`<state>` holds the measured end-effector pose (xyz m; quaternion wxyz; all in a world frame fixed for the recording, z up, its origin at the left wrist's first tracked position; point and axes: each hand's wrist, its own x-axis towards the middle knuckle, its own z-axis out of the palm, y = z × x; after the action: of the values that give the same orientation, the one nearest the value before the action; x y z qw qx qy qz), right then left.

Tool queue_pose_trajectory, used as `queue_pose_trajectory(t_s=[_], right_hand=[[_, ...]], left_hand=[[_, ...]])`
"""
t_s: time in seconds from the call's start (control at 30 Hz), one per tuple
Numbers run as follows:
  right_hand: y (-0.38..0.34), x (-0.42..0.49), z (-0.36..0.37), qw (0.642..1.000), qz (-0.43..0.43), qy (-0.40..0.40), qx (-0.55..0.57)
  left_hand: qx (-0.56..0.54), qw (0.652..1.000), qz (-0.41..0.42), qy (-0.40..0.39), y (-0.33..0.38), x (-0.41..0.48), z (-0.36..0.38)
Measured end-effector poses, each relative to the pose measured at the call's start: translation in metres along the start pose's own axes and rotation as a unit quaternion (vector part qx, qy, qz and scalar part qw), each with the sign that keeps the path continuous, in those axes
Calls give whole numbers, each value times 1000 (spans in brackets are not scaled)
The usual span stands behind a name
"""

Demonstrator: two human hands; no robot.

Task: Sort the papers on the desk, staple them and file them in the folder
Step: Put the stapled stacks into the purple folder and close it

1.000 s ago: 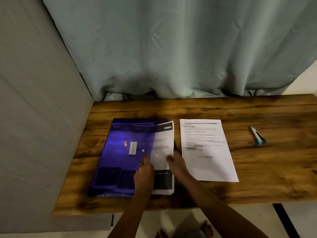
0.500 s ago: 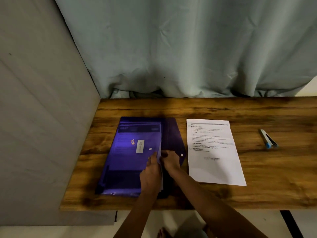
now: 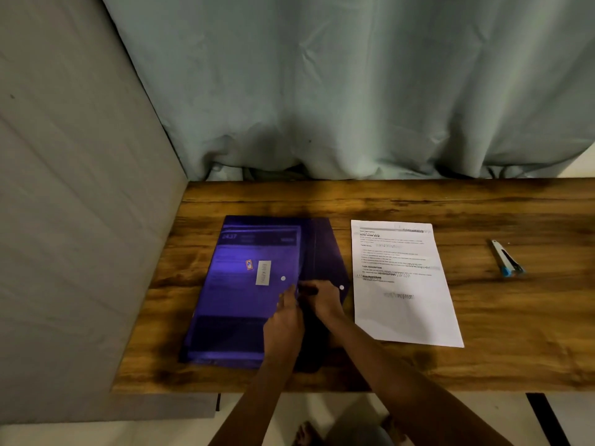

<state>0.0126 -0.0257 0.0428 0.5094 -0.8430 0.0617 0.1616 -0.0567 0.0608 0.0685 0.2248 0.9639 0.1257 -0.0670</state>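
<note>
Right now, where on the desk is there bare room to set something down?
Widest bare patch: desk between the loose sheet and the stapler, running to the front edge. Also the back strip between curtain and folder. Crowded: the slim gap between folder flap and sheet, and the folder's opening, where left hand and right hand meet.

Folder (image 3: 244, 300) lies on the left part of the desk (image 3: 418, 201), its flap (image 3: 325, 252) spread to the right. Papers (image 3: 257, 252) lie inside it. A loose sheet (image 3: 402, 310) lies just right of the flap. The stapler (image 3: 507, 267) sits well apart, farther right. Curtain (image 3: 322, 91) hangs behind the desk.
</note>
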Motion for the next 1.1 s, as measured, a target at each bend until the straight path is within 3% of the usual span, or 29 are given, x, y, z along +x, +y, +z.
queue_pose_trajectory(t_s=[0.13, 0.33, 0.47, 0.57, 0.67, 0.83, 0.93, 1.1], right_hand=[[4, 3, -15, 998, -37, 7, -44], [17, -3, -52, 980, -105, 166, 27], [36, -4, -80, 955, -148, 257, -7], [61, -4, -107, 949, -92, 295, -67], [84, -3, -136, 931, 29, 323, -165], [98, -10, -167, 911, 196, 277, -233], [105, -2, -177, 913, 225, 256, -225], [110, 9, -202, 935, 261, 205, -122]], left_hand=[[-19, 1000, 7, -8, -2, 3, 6], [-33, 998, 40, -47, 1, 2, 26], [19, 996, 64, -66, 7, 3, 41], [67, 993, 57, -79, 13, 5, 44], [97, 990, 51, -86, 15, 6, 47], [129, 987, 37, -91, 18, 4, 52], [146, 985, 36, -82, 17, 6, 57], [153, 984, 38, -77, 15, 7, 61]])
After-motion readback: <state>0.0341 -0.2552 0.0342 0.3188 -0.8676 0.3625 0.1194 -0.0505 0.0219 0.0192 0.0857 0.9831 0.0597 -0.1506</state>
